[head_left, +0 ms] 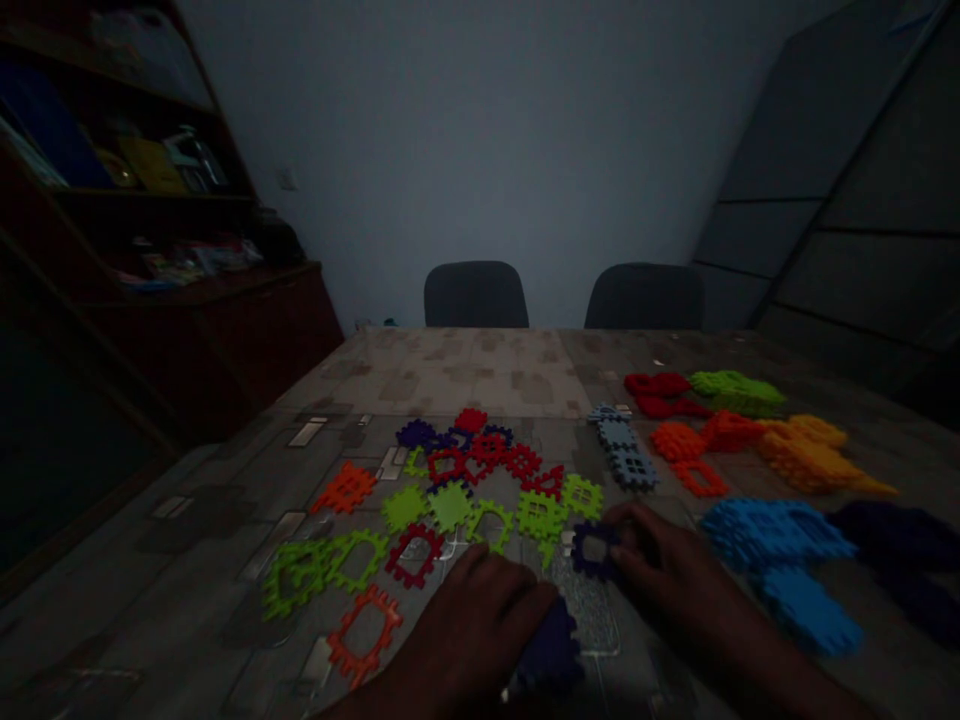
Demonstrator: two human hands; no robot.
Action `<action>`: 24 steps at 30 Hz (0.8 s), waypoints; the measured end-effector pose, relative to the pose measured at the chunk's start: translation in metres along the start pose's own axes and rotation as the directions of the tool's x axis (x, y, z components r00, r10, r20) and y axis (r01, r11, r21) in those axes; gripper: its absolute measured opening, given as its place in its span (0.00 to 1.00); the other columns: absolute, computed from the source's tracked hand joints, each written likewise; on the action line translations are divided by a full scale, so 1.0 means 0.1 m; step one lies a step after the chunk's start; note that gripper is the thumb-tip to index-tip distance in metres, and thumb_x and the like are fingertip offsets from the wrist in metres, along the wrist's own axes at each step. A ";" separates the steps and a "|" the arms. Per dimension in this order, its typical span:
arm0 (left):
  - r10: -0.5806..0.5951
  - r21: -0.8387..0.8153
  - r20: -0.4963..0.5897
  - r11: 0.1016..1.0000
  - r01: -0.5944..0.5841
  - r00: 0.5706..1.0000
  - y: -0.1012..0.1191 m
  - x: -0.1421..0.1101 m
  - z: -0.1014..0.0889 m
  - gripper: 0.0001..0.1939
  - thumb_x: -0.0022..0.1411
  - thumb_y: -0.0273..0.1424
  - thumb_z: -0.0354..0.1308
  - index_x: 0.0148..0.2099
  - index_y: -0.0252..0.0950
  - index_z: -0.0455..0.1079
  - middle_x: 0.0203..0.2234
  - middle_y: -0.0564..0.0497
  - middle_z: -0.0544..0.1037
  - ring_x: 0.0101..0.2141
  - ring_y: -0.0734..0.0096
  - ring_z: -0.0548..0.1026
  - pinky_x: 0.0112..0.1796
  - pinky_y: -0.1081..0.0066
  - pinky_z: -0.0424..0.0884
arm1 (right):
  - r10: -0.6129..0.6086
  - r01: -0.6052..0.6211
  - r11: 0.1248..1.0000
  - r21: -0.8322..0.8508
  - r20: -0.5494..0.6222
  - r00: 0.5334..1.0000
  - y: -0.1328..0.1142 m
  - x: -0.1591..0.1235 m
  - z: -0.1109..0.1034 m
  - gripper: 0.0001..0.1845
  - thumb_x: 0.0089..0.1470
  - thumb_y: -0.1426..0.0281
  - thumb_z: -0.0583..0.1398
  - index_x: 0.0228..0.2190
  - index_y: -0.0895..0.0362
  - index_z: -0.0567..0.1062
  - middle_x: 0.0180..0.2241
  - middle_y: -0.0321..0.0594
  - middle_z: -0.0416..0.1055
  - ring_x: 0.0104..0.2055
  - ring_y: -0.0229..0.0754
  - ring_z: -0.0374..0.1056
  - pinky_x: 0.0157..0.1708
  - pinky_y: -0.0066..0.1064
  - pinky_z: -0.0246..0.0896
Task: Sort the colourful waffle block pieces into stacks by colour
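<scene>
**Right hand**: palm down, forearm coming in from 5 o'clock, fingers pointing about 9 o'clock.
**Right grip:** fingers curled against the right edge of the navy frame; contact is clear, but cannot tell if clenched or only touching.
**Navy frame:** toothed square with a square hole, lying flat on the table, near edge of the layout, about 6 o'clock from table centre. Roughly square, so no clear long axis; one corner points about 12 o'clock, tilt slight at most.
**Left hand**: palm down, forearm from 7 o'clock, fingers pointing about 1 o'clock.
**Left grip:** not clenched on anything visible; outer edge against the navy piece, which is blurred and dark. Hold cannot be told.
**Layout at 12 o'clock from hands:** green frames, red frames, orange frame, loosely spread.
**Sorted at 3 o'clock:** gray stack, red pile, green pile, orange pile, yellow pile, blue pile, purple pile.
**Behind table:** two chairs.
</scene>
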State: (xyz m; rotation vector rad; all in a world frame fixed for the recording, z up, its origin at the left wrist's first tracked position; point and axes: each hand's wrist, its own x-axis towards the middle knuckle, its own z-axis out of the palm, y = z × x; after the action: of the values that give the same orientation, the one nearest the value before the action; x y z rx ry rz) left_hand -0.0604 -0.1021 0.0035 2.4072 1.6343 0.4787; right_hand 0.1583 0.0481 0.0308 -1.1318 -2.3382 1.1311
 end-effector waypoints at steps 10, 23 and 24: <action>-0.039 0.049 -0.026 0.998 0.040 0.999 -0.07 -0.05 -0.04 0.27 0.66 0.42 0.61 0.63 0.47 0.59 0.47 0.44 0.79 0.45 0.52 0.76 0.54 0.50 0.69 | -0.027 0.011 0.961 -0.276 -0.052 0.998 0.23 0.14 0.22 0.20 0.57 0.59 0.53 0.48 0.51 0.73 0.41 0.48 0.81 0.41 0.55 0.76 0.39 0.41 0.67; -0.415 0.067 0.018 0.908 0.413 0.910 -2.09 0.09 -1.20 0.26 0.63 0.35 0.63 0.61 0.34 0.66 0.59 0.39 0.72 0.57 0.50 0.71 0.58 0.47 0.65 | -0.261 0.274 0.934 -0.230 0.087 0.962 -0.11 0.29 0.17 0.18 0.64 0.61 0.48 0.37 0.52 0.75 0.39 0.45 0.78 0.41 0.50 0.74 0.42 0.39 0.66; -0.411 0.072 0.029 0.910 0.409 0.911 -2.13 0.08 -1.20 0.27 0.63 0.37 0.63 0.62 0.34 0.66 0.59 0.39 0.71 0.58 0.50 0.71 0.58 0.47 0.65 | -0.271 0.290 0.926 -0.241 0.109 0.956 -0.16 0.32 0.18 0.18 0.65 0.62 0.47 0.36 0.52 0.75 0.37 0.45 0.77 0.39 0.49 0.74 0.41 0.38 0.66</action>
State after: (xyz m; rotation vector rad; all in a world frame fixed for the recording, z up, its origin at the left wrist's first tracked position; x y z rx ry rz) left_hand -0.2863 -0.0178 0.0445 2.0080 2.0899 0.3000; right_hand 0.1198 0.0575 0.0296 -0.8026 -2.6564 0.8006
